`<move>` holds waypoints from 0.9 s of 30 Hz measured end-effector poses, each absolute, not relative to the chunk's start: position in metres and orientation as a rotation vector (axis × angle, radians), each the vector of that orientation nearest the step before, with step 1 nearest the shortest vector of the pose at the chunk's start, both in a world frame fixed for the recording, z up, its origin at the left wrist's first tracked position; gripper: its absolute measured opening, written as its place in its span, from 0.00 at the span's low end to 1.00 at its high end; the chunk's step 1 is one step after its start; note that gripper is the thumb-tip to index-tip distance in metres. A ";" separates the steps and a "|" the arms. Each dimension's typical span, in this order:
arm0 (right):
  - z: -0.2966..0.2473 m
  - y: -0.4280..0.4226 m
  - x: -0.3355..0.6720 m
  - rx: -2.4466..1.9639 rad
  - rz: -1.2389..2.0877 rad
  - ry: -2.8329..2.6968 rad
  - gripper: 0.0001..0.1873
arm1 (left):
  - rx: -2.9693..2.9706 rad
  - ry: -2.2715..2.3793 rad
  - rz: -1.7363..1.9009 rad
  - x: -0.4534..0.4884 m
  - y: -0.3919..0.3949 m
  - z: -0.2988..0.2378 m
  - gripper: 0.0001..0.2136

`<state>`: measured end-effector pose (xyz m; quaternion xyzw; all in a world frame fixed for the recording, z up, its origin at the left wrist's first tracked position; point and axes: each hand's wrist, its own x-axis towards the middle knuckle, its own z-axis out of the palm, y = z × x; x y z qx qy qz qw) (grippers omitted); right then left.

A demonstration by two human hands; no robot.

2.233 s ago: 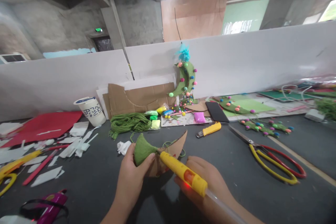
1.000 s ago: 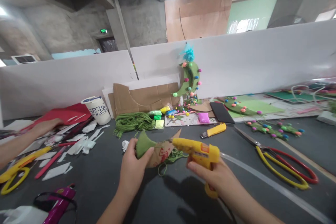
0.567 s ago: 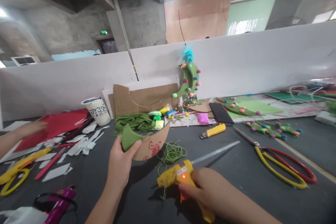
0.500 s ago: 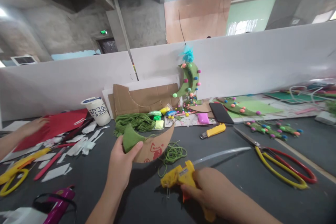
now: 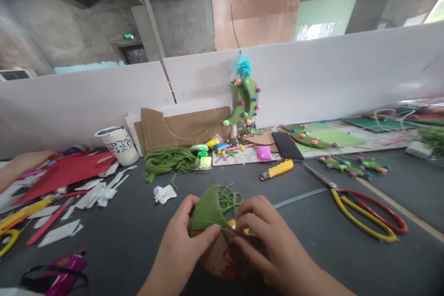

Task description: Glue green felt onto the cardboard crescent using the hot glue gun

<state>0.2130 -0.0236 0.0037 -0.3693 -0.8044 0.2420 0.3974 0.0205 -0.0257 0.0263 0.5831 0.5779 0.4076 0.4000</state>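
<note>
A cardboard cutout [image 5: 217,254], one end wrapped in green yarn [image 5: 209,210], is held by my left hand [image 5: 189,236], its thumb pressing on the edge of the wrapping. My right hand [image 5: 267,236] is closed with its fingertips pinched on the yarn strand at the cutout's right side. Behind them lies a loose tangle of green yarn [image 5: 231,198]. Only small yellow bits of the glue gun [image 5: 231,224] show between my hands; its clear glue stick [image 5: 301,198] sticks out to the right on the table.
Right of my hands lie large scissors [image 5: 360,208] and a yellow utility knife [image 5: 276,169]. A green yarn skein [image 5: 173,161], a phone [image 5: 287,144] and a pom-pom crescent [image 5: 244,101] are at the back. Another person's hand [image 5: 29,164] is at left, near red felt [image 5: 69,175].
My right hand has let go of the glue gun and moved to the yarn on the cutout. The cutout has turned and come lower. A crumpled white scrap now shows on the table.
</note>
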 end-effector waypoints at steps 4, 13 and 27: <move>0.005 -0.022 0.212 -1.024 0.954 -1.856 0.06 | 1.447 1.439 1.013 0.025 -0.026 0.025 0.08; 0.007 -0.021 0.211 -1.098 1.189 -1.702 0.08 | 1.461 1.443 0.978 0.026 -0.028 0.023 0.08; 0.004 -0.018 0.216 -1.223 0.804 -2.071 0.07 | 1.360 1.308 0.934 0.024 -0.027 0.019 0.09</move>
